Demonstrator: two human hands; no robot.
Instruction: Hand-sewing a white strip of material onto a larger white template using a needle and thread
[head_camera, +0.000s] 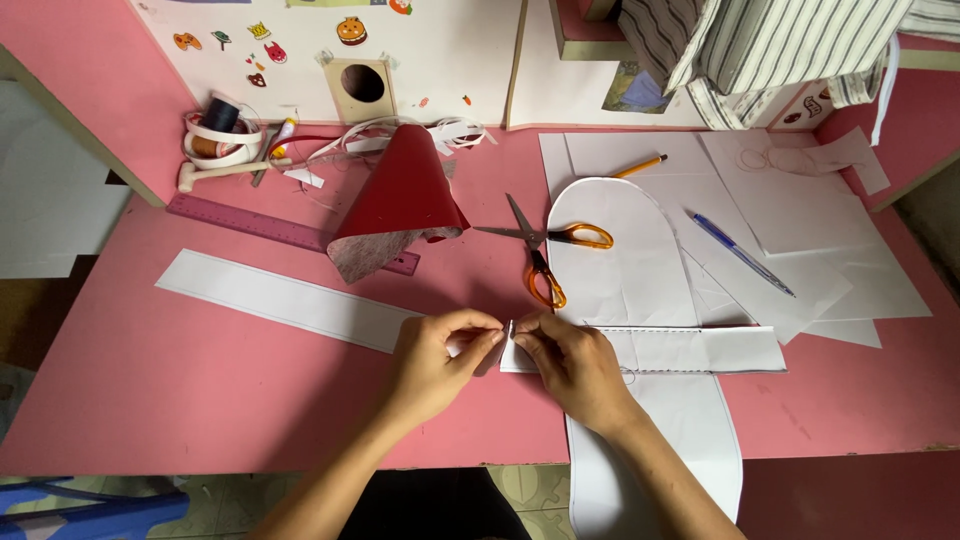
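Two hands, left hand (432, 362) and right hand (573, 365), pinch a long white paper strip (690, 350) on the pink table (200, 400), near orange-handled scissors (545, 250).

1. Your table (200, 390) is pink.
2. The paper strip (690, 350) you pinch is white, with a dark dotted line along its edge.
3. The long strip (280, 298) and rounded sheet (620, 250) are white too.
4. The scissors (545, 255) have orange handles.
5. The curled sheet (400, 195) is glossy red, with a greyish underside.
6. Your ruler (240, 220) looks purple.
7. The pen (740, 252) is blue, the pencil (640, 166) yellow-orange.
8. The cloth (780, 45) is striped grey and white.
9. The thread spool (222, 113) seems dark, perhaps black.
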